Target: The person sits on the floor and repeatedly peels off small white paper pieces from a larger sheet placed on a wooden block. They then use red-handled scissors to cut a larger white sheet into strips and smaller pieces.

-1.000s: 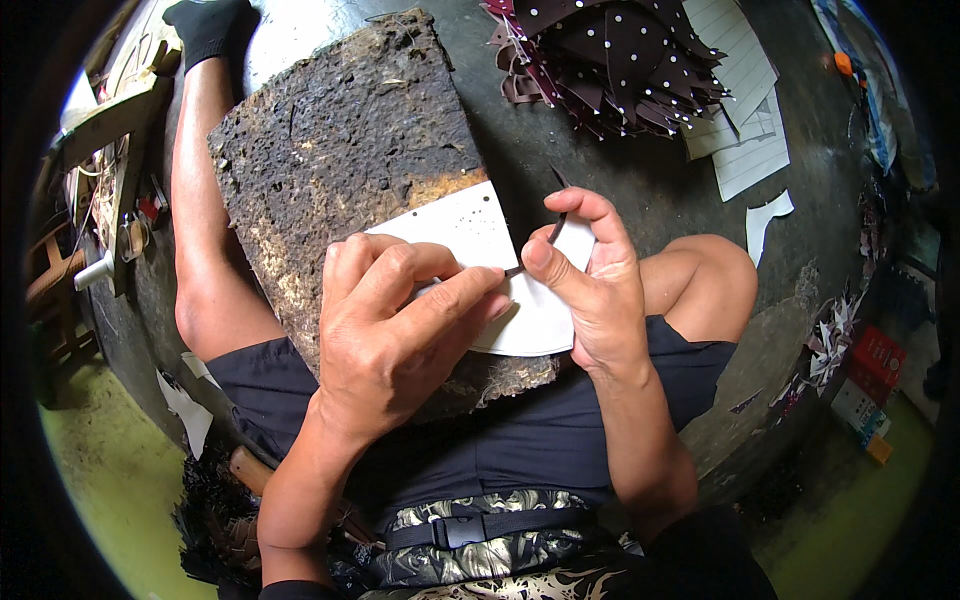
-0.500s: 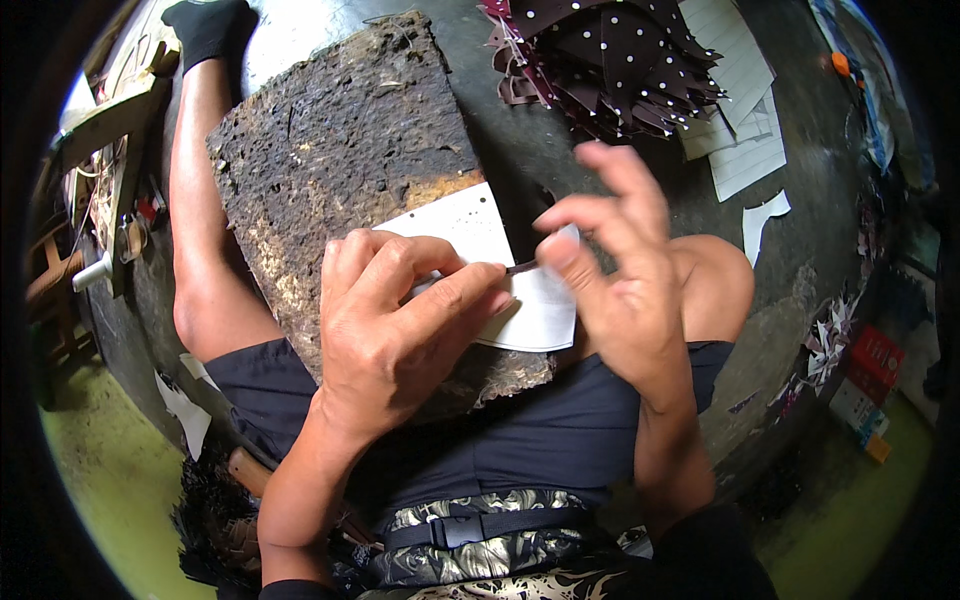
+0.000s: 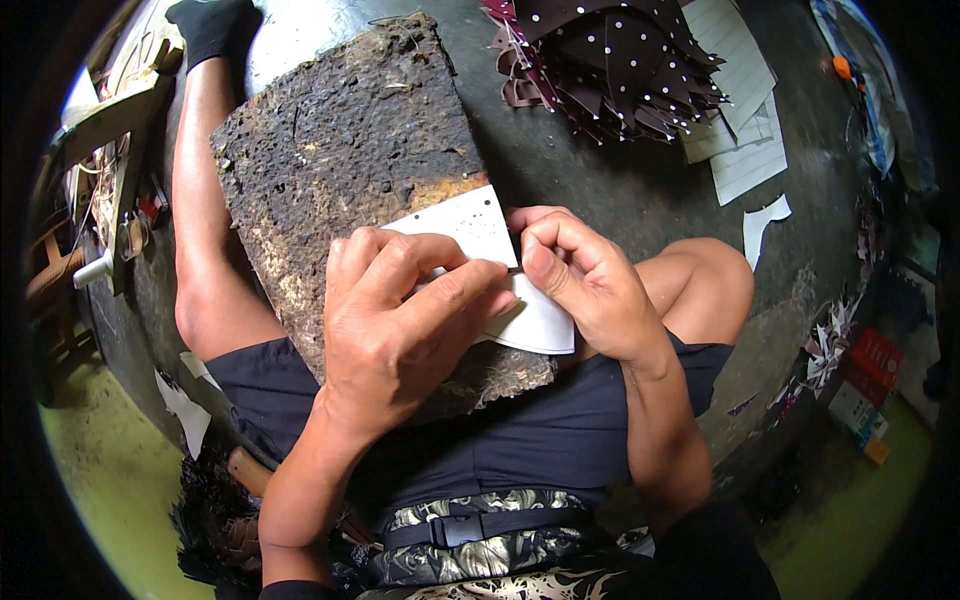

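A white curved sheet piece (image 3: 472, 217) with small dark dots and holes along its edge rests on a rough, dark-stained board (image 3: 345, 130) across my lap. My left hand (image 3: 390, 310) lies over the sheet, thumb and index fingertips pinched on a thin dark strip (image 3: 514, 270) at its right side. Only a short bit of that strip shows. At the board's right edge my right hand (image 3: 590, 285) is closed, its thumb pressed against curled fingers beside the strip. What those fingers hold is hidden.
A pile of dark brown pieces with white dots (image 3: 620, 60) lies at the far right, beside lined paper sheets (image 3: 748, 160). White scraps (image 3: 765, 225) and a red box (image 3: 877, 365) are on the right. A wooden frame (image 3: 110, 125) stands at the left.
My right hand has come down and inward from a raised, spread-finger pose, and its fingers have closed near the left fingertips. My left hand and the sheet have barely moved.
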The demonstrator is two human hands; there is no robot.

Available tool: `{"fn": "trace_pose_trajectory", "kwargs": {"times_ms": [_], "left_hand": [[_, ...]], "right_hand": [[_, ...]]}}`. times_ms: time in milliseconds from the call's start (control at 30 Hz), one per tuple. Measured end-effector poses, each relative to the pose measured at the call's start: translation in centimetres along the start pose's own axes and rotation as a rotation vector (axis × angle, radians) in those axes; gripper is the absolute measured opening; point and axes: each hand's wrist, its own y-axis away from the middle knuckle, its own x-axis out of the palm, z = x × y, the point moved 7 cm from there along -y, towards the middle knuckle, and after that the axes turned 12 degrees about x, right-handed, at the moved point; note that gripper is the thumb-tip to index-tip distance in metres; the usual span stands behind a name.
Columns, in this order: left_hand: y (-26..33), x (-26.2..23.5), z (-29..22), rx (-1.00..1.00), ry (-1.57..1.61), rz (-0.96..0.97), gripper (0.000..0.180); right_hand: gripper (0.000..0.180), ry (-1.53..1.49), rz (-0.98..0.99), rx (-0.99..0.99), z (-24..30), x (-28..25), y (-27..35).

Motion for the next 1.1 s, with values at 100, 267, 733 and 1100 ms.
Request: {"fn": "trace_pose_trajectory", "kwargs": {"times_ms": [100, 267, 733, 1100], "left_hand": [[-0.1, 0.1, 0.0, 0.002, -0.015, 0.006, 0.029], [-0.1, 0.0, 0.2, -0.027, 0.016, 0.003, 0.029], [-0.2, 0.0, 0.1, -0.033, 0.016, 0.015, 0.028], [-0.4, -0.1, 0.2, -0.038, 0.014, 0.014, 0.028]], "right_hand": [[0.034, -0.044, 0.029, 0.001, -0.2, 0.4, -0.1], [0.028, -0.229, 0.121, 0.092, -0.7, 0.7, -0.3], [0.028, -0.222, 0.123, 0.101, -0.1, 0.8, -0.2], [0.029, -0.219, 0.116, 0.086, 0.0, 1.0, 0.0]]}}
